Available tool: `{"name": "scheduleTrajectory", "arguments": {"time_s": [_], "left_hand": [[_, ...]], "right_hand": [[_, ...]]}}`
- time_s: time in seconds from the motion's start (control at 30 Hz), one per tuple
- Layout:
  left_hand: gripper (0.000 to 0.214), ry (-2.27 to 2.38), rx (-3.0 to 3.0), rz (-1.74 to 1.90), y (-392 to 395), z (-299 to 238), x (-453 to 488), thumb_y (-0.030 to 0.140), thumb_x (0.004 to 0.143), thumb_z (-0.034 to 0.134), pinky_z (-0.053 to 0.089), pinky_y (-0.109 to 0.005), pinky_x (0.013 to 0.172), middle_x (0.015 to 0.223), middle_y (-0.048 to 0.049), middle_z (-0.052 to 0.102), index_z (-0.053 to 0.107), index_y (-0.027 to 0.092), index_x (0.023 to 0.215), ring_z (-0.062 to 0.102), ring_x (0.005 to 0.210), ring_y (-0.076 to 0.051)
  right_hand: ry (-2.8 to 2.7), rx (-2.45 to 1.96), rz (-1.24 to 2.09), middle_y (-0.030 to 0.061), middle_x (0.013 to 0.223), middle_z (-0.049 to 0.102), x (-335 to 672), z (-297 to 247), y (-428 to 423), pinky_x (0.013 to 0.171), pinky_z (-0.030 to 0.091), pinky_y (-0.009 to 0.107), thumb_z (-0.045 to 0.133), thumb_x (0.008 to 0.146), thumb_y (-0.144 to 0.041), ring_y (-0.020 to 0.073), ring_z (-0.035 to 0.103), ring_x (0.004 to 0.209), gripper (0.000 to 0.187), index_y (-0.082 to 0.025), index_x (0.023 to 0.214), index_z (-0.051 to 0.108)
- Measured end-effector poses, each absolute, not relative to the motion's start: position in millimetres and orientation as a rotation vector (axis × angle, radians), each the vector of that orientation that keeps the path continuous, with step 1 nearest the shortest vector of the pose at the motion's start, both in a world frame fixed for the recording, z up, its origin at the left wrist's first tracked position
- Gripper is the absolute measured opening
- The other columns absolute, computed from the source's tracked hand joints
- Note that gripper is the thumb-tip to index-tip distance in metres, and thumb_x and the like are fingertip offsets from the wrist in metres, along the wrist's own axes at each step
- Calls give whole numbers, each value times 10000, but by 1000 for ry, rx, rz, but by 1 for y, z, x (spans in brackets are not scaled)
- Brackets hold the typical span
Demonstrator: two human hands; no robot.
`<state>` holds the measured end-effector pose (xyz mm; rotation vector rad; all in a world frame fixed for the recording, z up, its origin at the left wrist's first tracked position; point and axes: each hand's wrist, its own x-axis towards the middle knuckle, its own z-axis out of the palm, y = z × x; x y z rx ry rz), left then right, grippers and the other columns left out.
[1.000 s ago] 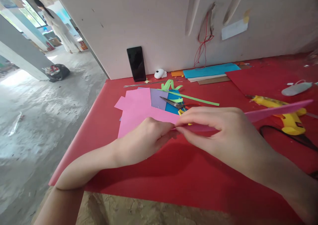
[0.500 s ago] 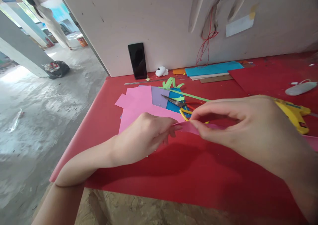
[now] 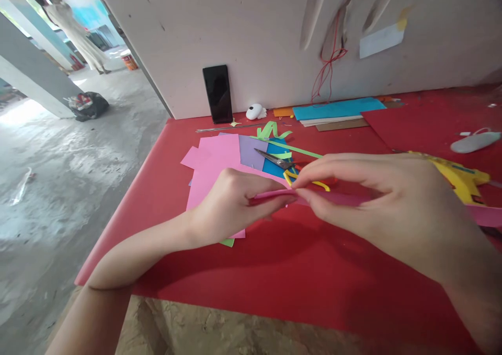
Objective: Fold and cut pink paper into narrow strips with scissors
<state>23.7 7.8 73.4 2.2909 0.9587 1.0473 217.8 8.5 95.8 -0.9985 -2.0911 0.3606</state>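
Note:
Between my hands, above the red table (image 3: pixel 282 276), stretches a narrow pink paper strip (image 3: pixel 329 198). My left hand (image 3: pixel 235 203) pinches it between thumb and fingers. Close beside it, my right hand (image 3: pixel 376 198) is closed on the same strip with thumb and fingertips; part of the strip runs behind that hand. Just beyond lie scissors (image 3: pixel 280 161), their handles partly covered by my right hand. Pink paper sheets (image 3: pixel 217 159) lie under and behind my left hand, next to a purple sheet (image 3: pixel 253 153) and curled green paper strips (image 3: pixel 270 131).
A yellow glue gun (image 3: pixel 463 177) lies beyond my right wrist. At the back, a black phone (image 3: pixel 218 94) leans on the wall beside a small white object (image 3: pixel 255 111). Blue sheets (image 3: pixel 339 109) are stacked along the wall. A person (image 3: pixel 74 33) stands far off at left.
My left hand has shifted its grip on the strip, its thumb now extended along it toward my right hand. My right fingertips have moved slightly left. The distant person has moved a little.

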Motion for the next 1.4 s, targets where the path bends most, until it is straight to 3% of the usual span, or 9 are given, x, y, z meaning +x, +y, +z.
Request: {"name": "scheduleTrajectory", "arguments": {"time_s": [0.13, 0.3, 0.4, 0.53, 0.7, 0.97, 1.13, 1.3, 1.4], "left_hand": [[131, 962, 2186, 1083, 9, 69, 27, 225, 843, 697, 443, -147, 449, 529, 37, 656, 743, 147, 748, 565, 458, -55], [127, 826, 2016, 1275, 14, 57, 33, 247, 757, 785, 548, -183, 630, 771, -26, 747, 728, 138, 789, 673, 679, -103], [175, 847, 2044, 1283, 15, 49, 34, 269, 765, 779, 576, -216, 688, 815, -61, 747, 715, 120, 830, 692, 738, -128], [101, 769, 2255, 1384, 17, 45, 33, 226, 814, 727, 574, -238, 662, 850, -64, 719, 700, 153, 749, 674, 756, -129], [150, 477, 2342, 1438, 17, 46, 31, 103, 901, 579, 592, -263, 817, 773, -26, 730, 665, 164, 794, 713, 861, -133], [267, 448, 2378, 1420, 10, 43, 27, 192, 967, 448, 587, -180, 641, 681, 11, 671, 632, 211, 773, 714, 716, -103], [395, 524, 2459, 1304, 12, 42, 22, 355, 990, 387, 586, -221, 606, 625, -24, 639, 675, 218, 758, 708, 671, -143], [384, 477, 2447, 1336, 11, 43, 26, 282, 983, 398, 555, -201, 602, 585, -3, 592, 673, 198, 727, 693, 673, -119], [530, 873, 2404, 1109, 9, 41, 31, 503, 964, 350, 521, -198, 539, 541, 7, 554, 643, 223, 623, 638, 584, -96]], "right_hand": [[-2055, -985, 386, -68, 689, 718, 213, 94, 6, 570, 517, 187, 641, 740, -72, 97, 662, 605, 162, -228, 710, 672], [-1925, -961, 460, -55, 760, 693, 208, 90, 5, 654, 537, 207, 615, 785, -63, 102, 654, 694, 186, -237, 725, 643], [-1883, -944, 464, -38, 773, 667, 204, 89, 2, 687, 538, 231, 626, 798, -86, 107, 631, 723, 160, -237, 748, 643], [-1955, -883, 355, -27, 730, 637, 201, 89, -5, 685, 530, 228, 624, 802, -61, 88, 588, 683, 167, -214, 736, 634], [-1999, -798, 288, 6, 772, 643, 200, 87, -10, 643, 514, 249, 632, 820, -77, 119, 575, 746, 152, -221, 796, 672], [-2005, -680, 342, -19, 711, 627, 198, 90, -13, 668, 511, 287, 621, 799, -16, 142, 551, 716, 246, -261, 776, 636], [-2066, -653, 311, -29, 715, 638, 201, 93, -13, 689, 524, 267, 631, 808, -51, 131, 554, 713, 208, -258, 806, 625], [-2184, -586, 238, -29, 746, 662, 202, 93, -10, 737, 535, 259, 609, 848, -91, 122, 571, 760, 147, -235, 823, 624], [-2219, -552, 205, -27, 767, 675, 200, 92, -11, 769, 525, 257, 608, 857, -96, 113, 565, 798, 118, -209, 836, 638]]}}
